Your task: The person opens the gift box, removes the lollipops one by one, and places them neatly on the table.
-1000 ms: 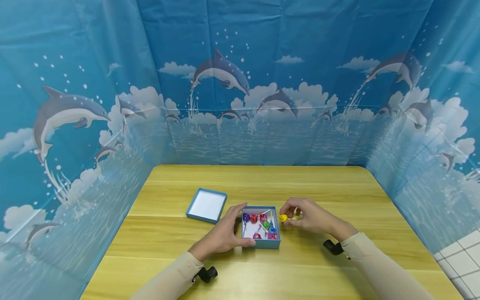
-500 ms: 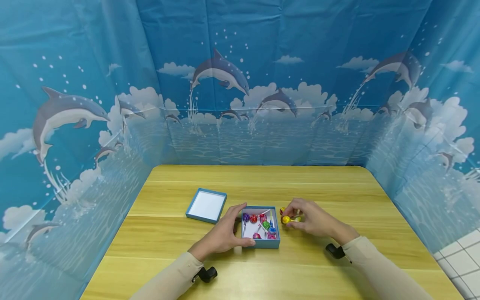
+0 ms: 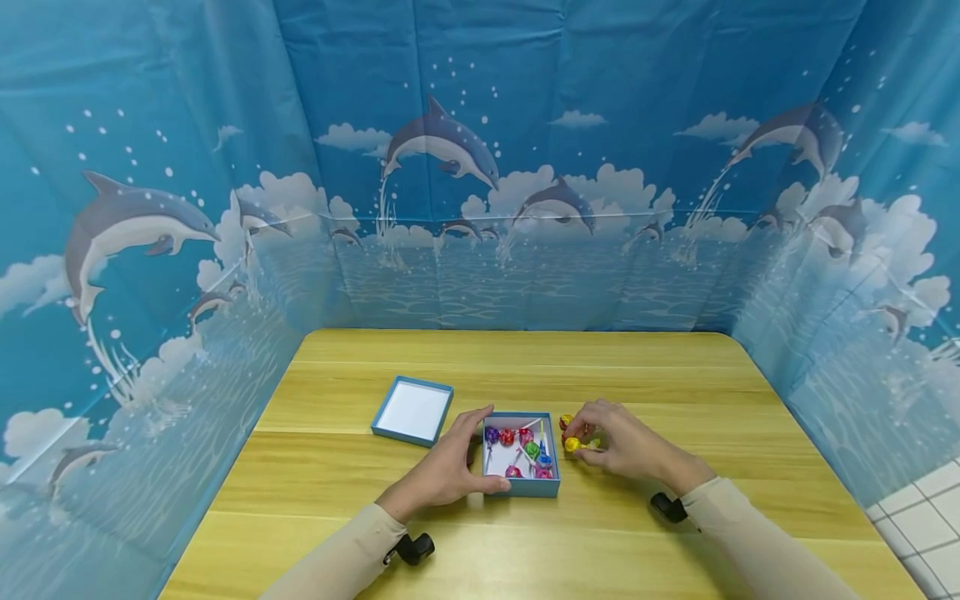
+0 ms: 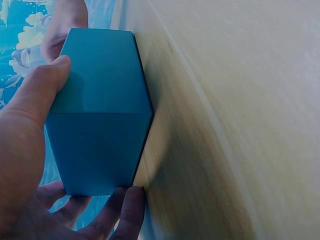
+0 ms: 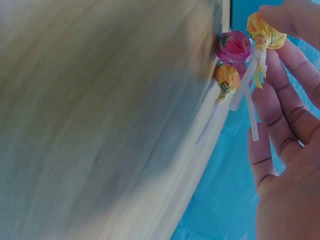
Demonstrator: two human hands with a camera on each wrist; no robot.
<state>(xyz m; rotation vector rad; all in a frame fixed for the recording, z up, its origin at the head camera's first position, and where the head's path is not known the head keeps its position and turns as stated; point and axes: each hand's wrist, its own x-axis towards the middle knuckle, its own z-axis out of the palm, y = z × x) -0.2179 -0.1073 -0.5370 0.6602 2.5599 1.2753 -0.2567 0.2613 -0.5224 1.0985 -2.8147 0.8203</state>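
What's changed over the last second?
The right hand and the yellow lollipop it pinches have shifted slightly toward the person; another yellow-wrapped lollipop now shows beyond it. Unchanged: left hand gripping the blue box, the lollipops inside, the lid.

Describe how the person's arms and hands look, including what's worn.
The left sleeve and right sleeve are long, plain and pale beige. At the wrists sit a left black device and right black device, both small. The left grip and right grip are ungloved hands.

lollipops right of box, perhaps touching
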